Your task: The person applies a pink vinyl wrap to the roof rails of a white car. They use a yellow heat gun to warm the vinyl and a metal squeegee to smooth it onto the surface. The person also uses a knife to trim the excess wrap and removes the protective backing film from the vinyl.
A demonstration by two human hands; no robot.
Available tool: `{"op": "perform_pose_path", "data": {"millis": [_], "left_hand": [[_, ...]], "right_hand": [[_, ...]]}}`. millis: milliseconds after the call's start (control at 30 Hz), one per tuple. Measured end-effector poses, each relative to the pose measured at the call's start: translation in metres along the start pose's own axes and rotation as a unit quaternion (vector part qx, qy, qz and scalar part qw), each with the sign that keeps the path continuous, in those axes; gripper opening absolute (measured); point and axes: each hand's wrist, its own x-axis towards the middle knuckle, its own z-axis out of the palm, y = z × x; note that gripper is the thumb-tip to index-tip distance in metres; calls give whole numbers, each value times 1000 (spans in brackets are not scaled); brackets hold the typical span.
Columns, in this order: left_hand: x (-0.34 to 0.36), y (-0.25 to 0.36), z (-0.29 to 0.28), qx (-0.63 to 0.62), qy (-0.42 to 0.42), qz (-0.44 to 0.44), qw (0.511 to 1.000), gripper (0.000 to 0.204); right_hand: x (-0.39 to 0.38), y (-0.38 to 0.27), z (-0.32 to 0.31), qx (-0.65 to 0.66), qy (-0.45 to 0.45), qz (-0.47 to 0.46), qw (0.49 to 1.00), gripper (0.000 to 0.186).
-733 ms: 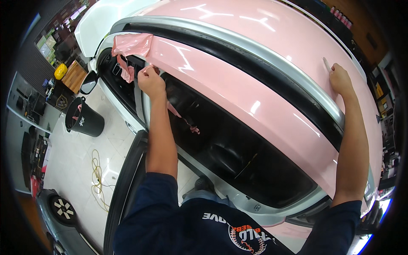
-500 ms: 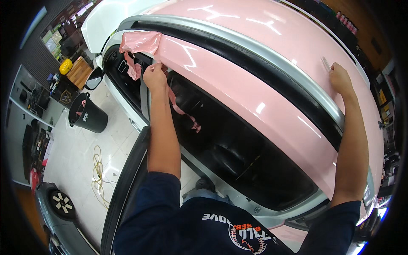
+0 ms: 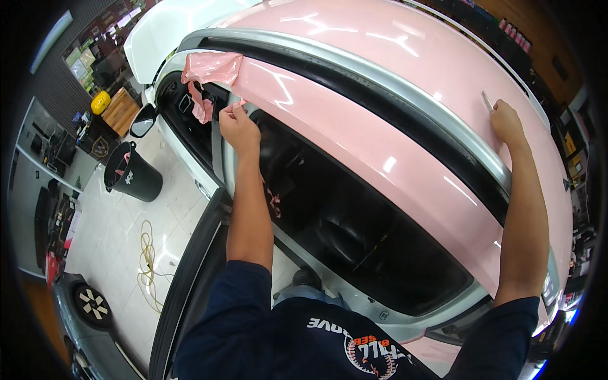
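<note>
My left hand (image 3: 239, 128) is closed in a pinch at the upper edge of the car's door opening. Its fingertips hold a thin strip of pink film (image 3: 274, 202), whose torn end dangles below my forearm. Just beyond that hand, a loose, crumpled flap of pink film (image 3: 215, 66) hangs from the front end of the roof side. Farther right, my right hand (image 3: 506, 125) grips a slim, pale cutter-like tool (image 3: 486, 99) above the pink roof (image 3: 405, 76). Its tip points away from me, and I cannot tell whether it touches the surface.
A black roof channel and silver roof rail (image 3: 354, 57) run between my hands. The open car door (image 3: 190, 278) stands left of my body. On the tiled floor are a black bucket (image 3: 140, 180) with pink scraps and a coiled yellow hose (image 3: 147, 263). A dark car (image 3: 82, 329) stands lower left.
My left hand has come slightly down and toward me from the roof edge, and the dangling strip has dropped with it. My right hand with the tool has shifted a little nearer.
</note>
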Motion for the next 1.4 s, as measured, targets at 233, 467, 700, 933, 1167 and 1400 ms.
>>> {"op": "perform_pose_path", "data": {"millis": [233, 467, 700, 933, 1167, 1400], "left_hand": [[23, -15, -6, -384, -83, -241, 887, 16], [19, 4, -4, -287, -182, -320, 884, 15], [24, 3, 0, -8, -152, -114, 982, 22], [7, 5, 7, 107, -18, 88, 990, 26], [-8, 0, -5, -77, -41, 27, 996, 19], [1, 1, -4, -391, -54, -245, 886, 10]], "right_hand": [[-7, -11, -3, -1, -24, 14, 1000, 25], [-1, -1, 6, -19, -14, 17, 1000, 26], [0, 2, 4, -5, -7, 10, 1000, 26], [-11, -1, -3, 17, -2, 27, 1000, 23], [-10, 5, 0, 0, 12, 23, 1000, 22], [-6, 9, -1, 36, -2, 15, 999, 21]]}}
